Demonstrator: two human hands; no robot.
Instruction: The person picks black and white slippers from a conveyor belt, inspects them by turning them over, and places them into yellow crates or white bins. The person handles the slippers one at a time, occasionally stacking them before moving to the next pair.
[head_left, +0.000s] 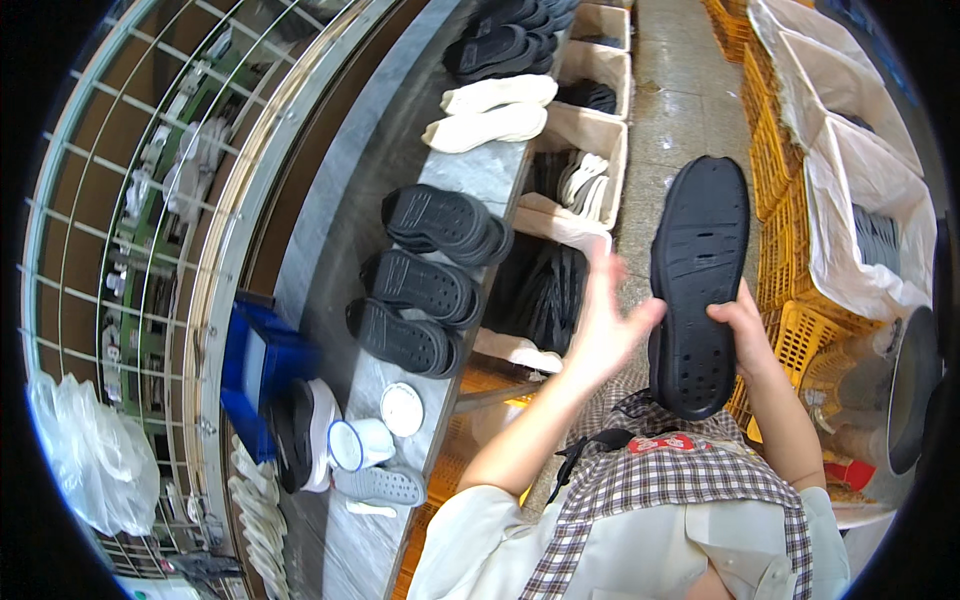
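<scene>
A black shoe sole [701,270] with rows of small holes stands upright in front of my chest. My right hand [742,325] grips its right edge, the thumb lying over the face of the sole. On the other side, my left hand [612,315] is open, its fingers stretched upward and smeared by motion. The left thumb tip is at the sole's left edge; whether it touches, I cannot tell. Stacks of similar black soles [425,285] lie on the grey marble ledge [375,385] to the left.
Cream soles [490,125] lie farther along the ledge. Nearer are a white enamel mug [362,444], a round white lid [402,409], a grey sole [382,487] and a blue bin [250,370]. Lined crates [598,130] flank the ledge; yellow crates [775,150] stand at right beside a round stool [912,390].
</scene>
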